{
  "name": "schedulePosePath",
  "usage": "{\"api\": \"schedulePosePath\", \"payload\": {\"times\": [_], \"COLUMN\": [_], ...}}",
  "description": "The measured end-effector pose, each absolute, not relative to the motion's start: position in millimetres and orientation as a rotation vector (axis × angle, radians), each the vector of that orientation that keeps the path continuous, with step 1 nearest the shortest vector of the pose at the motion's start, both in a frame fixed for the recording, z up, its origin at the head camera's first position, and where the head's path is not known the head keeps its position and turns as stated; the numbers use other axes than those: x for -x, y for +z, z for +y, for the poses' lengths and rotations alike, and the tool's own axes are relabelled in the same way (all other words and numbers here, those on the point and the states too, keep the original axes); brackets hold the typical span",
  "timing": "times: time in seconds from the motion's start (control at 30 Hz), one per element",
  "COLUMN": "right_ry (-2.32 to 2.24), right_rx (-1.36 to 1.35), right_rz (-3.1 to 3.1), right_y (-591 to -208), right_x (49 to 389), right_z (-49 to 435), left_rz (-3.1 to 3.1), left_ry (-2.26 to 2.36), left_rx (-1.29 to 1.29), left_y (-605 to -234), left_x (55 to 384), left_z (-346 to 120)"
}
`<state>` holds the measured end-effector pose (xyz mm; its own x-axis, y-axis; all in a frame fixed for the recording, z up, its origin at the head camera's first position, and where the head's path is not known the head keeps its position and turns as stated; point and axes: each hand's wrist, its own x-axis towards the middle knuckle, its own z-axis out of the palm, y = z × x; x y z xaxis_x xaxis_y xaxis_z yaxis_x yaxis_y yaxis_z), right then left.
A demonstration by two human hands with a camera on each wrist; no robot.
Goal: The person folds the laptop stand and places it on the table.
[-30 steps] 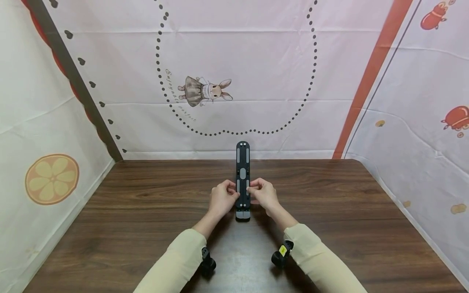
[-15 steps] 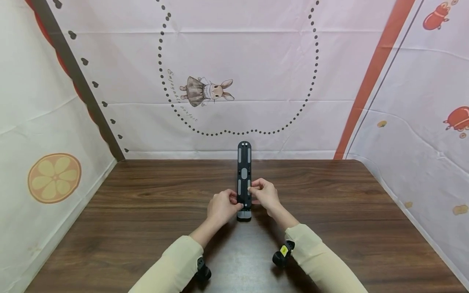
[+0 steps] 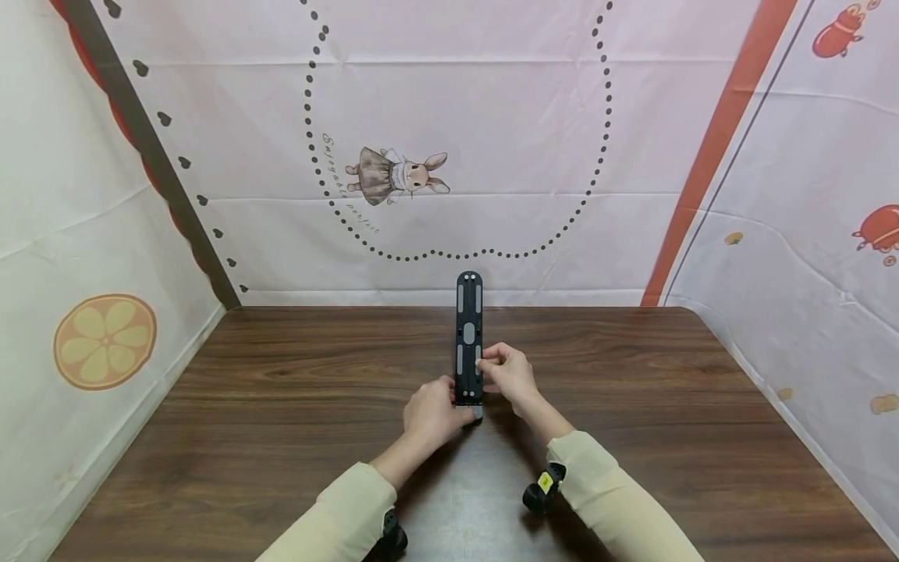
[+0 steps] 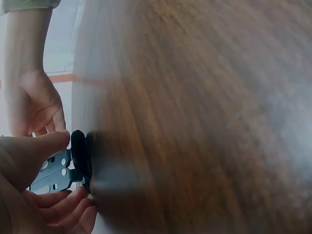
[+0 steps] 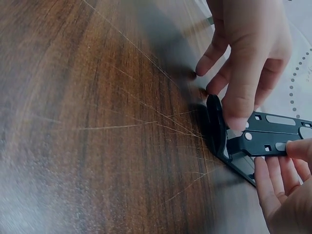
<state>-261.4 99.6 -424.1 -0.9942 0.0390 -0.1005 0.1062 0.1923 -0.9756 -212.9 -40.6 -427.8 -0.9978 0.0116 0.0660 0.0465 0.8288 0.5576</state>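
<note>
A slim black folding laptop stand (image 3: 468, 308) with grey pads stands tilted back on the wooden table, its foot toward me. My right hand (image 3: 511, 376) pinches its right edge, thumb on the front and fingers behind. At the bottom end, my left hand (image 3: 430, 415) holds the stand by its left side, the thumb lying across the small front lip (image 3: 478, 411). In the right wrist view that thumb presses at the raised black lip (image 5: 213, 119), other fingers reaching down beside it. The left wrist view shows the stand (image 4: 54, 170) partly hidden by the left hand.
The brown wooden table (image 3: 316, 351) spreads out on both sides of the stand. A printed cloth wall (image 3: 527, 156) rises right behind the table's far edge, with more cloth at the left and right. Black wrist cameras (image 3: 539, 492) sit near the table top.
My left hand has slid down the stand's left edge to its bottom end, and its thumb now covers part of the lip. My right hand has kept its hold.
</note>
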Motion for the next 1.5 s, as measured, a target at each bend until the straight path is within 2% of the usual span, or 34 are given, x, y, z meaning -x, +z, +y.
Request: {"api": "schedulePosePath", "payload": {"times": [0.53,1.5], "right_ry": [-1.961,-1.987], "right_rx": [-0.179,-0.067], "right_rz": [2.381,2.314], "right_y": [-425,-424], "right_x": [261,258], "right_z": [99,89], "left_rz": [-2.971,-2.934], "left_ry": [-0.646,-0.79], "left_rx": [0.07,0.157], "left_y": [-433,-429], "left_x": [218,215], "left_z": [-31,-68]}}
